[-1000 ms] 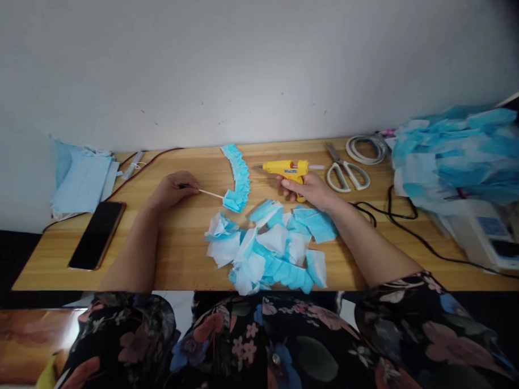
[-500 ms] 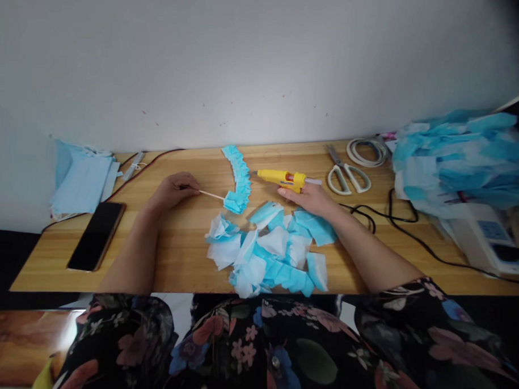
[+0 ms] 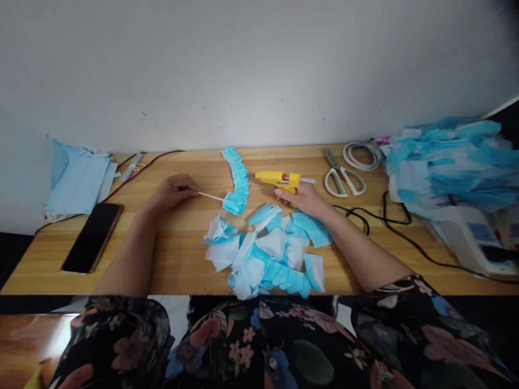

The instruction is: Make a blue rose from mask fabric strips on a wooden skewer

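Observation:
Between the fingers of my left hand (image 3: pixel 177 193) is a thin wooden stick (image 3: pixel 210 197). Its far end meets the lower end of a curved, ruffled blue strip (image 3: pixel 238 179) on the table. My right hand (image 3: pixel 302 197) is wrapped round a yellow glue gun (image 3: pixel 277 178), with a clear glue stick (image 3: pixel 307 180) protruding from its back. The nozzle points left and sits close to the strip's right edge; whether it touches I cannot tell. Nearer my body lies a loose heap of blue and white fabric pieces (image 3: pixel 268 251).
White-handled scissors (image 3: pixel 343 177) and a coiled white cable (image 3: pixel 363 156) lie at the back right. A big blue fabric pile (image 3: pixel 456 161) stands beside a white device (image 3: pixel 475 239). A black cord (image 3: pixel 427 254) crosses the right side. Face masks (image 3: pixel 78 179) and a phone (image 3: pixel 93 238) lie left.
The view has shifted slightly. Both hands keep their grips, and the stick, strip and glue gun stay in nearly the same places.

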`<state>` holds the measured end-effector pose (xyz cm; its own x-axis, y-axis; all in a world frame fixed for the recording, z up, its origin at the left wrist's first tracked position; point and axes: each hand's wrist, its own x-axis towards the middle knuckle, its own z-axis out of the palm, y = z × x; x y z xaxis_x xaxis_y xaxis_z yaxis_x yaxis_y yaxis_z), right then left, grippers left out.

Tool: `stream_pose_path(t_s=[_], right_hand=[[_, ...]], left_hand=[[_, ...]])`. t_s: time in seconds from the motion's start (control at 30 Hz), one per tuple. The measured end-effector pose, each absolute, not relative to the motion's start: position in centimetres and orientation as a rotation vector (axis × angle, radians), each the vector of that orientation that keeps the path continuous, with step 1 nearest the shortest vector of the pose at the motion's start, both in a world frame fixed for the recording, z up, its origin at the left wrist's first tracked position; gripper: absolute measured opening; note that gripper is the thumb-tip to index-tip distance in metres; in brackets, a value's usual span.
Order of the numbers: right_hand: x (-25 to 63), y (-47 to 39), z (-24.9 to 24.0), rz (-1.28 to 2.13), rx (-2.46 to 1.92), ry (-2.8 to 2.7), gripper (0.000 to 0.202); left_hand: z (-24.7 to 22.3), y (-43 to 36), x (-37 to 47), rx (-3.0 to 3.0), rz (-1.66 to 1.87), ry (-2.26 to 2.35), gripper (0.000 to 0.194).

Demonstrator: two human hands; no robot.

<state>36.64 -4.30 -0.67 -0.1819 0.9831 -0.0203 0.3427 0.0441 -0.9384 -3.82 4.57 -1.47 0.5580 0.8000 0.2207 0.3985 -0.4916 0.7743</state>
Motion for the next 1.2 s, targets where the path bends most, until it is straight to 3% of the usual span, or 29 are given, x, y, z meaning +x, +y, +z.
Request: stream_pose_path(t_s=[0.2,0.73,1.2], right_hand=[[35.5,-3.3,0.2,1.267,-1.267,-1.534,0.064],[35.2,-5.0,-0.1,1.033,-1.323,-1.863,0.042],[34.9,-5.3,-0.3,0.933,-1.423,-1.978,0.037]], left_hand=[[-2.0,4.8,-4.0,2.097,0.79,0.941,0.027],[-1.4,4.5,-4.0,2.096,0.774,0.936,0.019],[-1.3,4.3,-3.6,2.05,0.794,0.953,0.025]])
